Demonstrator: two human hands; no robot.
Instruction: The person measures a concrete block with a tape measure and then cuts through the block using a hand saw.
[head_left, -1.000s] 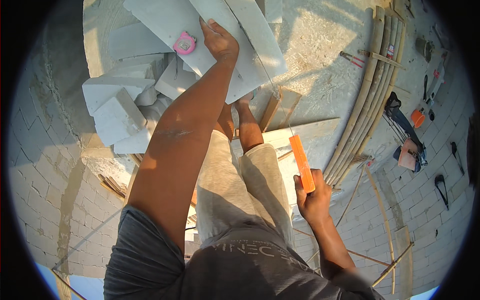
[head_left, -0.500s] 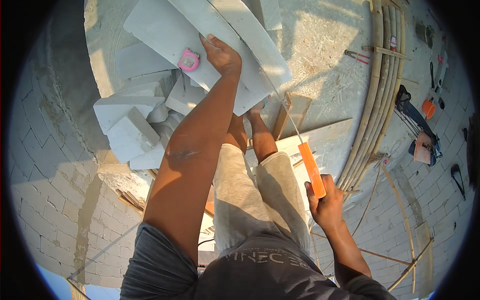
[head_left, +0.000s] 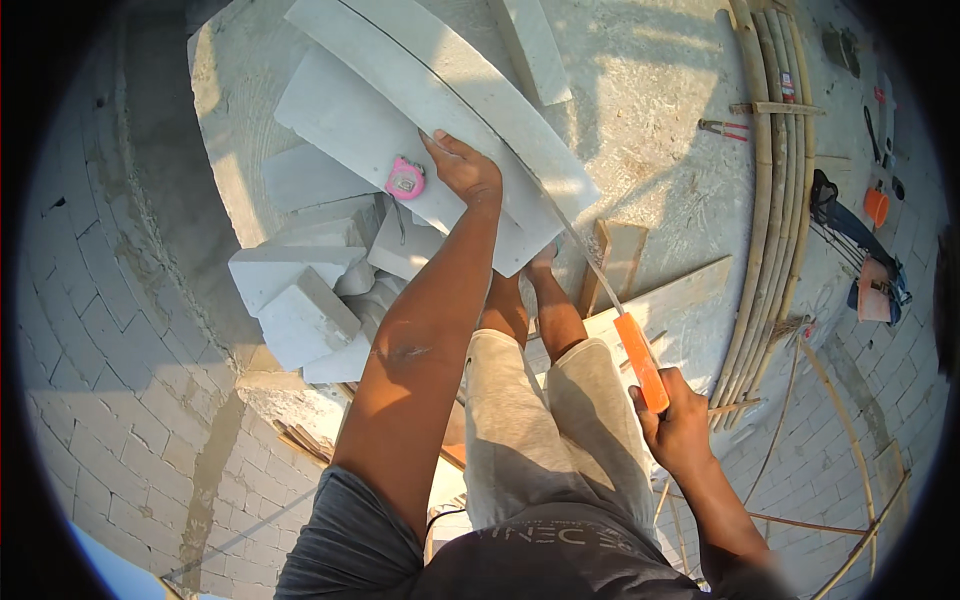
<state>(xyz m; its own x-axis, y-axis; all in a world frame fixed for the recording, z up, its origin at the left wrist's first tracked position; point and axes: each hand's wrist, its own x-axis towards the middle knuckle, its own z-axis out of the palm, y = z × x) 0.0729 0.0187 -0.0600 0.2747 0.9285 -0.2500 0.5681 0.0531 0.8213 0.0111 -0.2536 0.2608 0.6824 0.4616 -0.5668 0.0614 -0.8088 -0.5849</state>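
A long, pale block (head_left: 560,170) lies over other blocks, with a dark cut line running along its length. In that line sits the blade of a handsaw (head_left: 590,262), whose far part is hidden in the cut. My right hand (head_left: 680,418) is closed round the saw's orange handle (head_left: 642,362). My left hand (head_left: 466,170) grips the block's near left edge, thumb on top and fingertips partly hidden. Just left of it, a pink tape measure (head_left: 405,180) rests on a wide pale slab (head_left: 340,110).
Broken pale blocks (head_left: 300,315) are piled at left. Bamboo poles (head_left: 765,220) run along the right, with red-handled pliers (head_left: 725,130) beside them. Wooden boards (head_left: 690,290) lie near my feet. Another long block (head_left: 530,50) lies at the far side.
The whole view has shifted, so the scene sits lower and further right. Against the block, the saw has slid slightly forward, with less blade showing outside. My left hand keeps its place on the block.
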